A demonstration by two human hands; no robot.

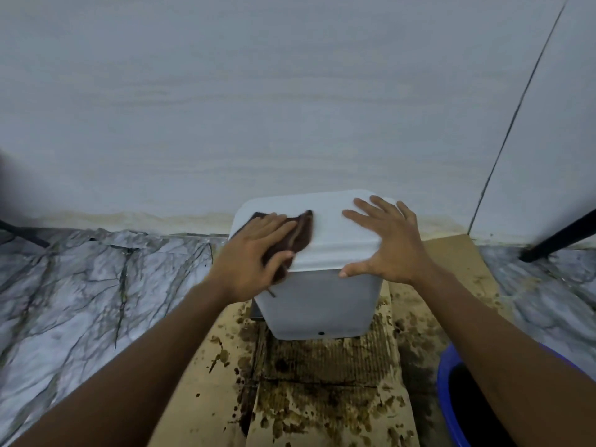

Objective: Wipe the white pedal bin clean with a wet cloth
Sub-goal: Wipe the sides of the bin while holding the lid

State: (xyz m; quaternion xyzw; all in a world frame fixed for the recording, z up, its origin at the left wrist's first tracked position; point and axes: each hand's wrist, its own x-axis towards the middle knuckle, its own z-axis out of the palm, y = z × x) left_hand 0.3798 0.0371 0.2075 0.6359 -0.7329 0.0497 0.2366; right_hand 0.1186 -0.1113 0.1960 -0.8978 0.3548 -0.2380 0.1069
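The left hand [254,253] presses a brown cloth [298,237] flat on the bin [322,301] lid; the right hand [387,243], spread and grasping nothing, steadies it. Hard sideways wiping could tip the bin onto the stained cardboard [322,398].

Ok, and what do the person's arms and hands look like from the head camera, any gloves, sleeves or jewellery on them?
Both forearms are bare as far as the frame shows, with no sleeves in view. The left hand and right hand wear no gloves, and no rings, watch or bracelets show on the fingers or wrists.
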